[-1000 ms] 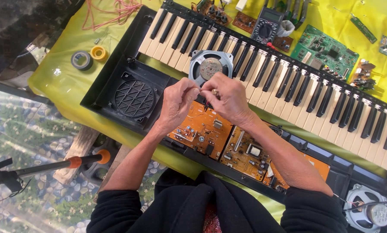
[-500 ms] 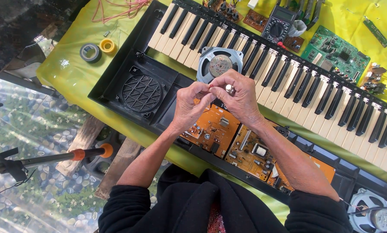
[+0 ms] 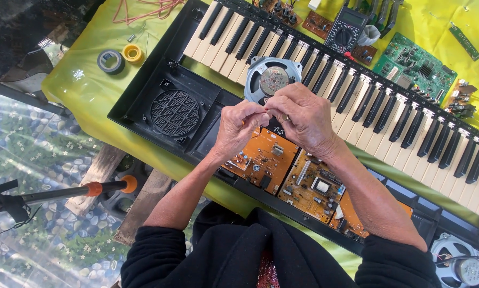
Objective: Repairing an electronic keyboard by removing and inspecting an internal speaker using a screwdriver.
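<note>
My left hand [image 3: 238, 128] and my right hand [image 3: 302, 118] meet fingertip to fingertip above an opened black keyboard case [image 3: 143, 101]. Together they pinch something small and thin at the edge of a round grey speaker [image 3: 271, 80]; what it is stays hidden by the fingers. The speaker lies on the black and white keys [image 3: 389, 114]. Under my hands sit orange circuit boards [image 3: 266, 160] inside the case. A round speaker grille [image 3: 175, 112] is moulded in the case to the left of my left hand.
A grey tape roll [image 3: 110, 60] and a yellow tape roll [image 3: 132, 53] lie on the yellow-green cloth. A multimeter [image 3: 346, 29], a green circuit board [image 3: 415, 66] and small parts sit beyond the keys. Another speaker [image 3: 458, 264] is at lower right. An orange-jointed stand [image 3: 90, 189] is below left.
The view has shifted so the keyboard sits slightly lower. My hands stay pinched together at the speaker's edge, with small finger movements only.
</note>
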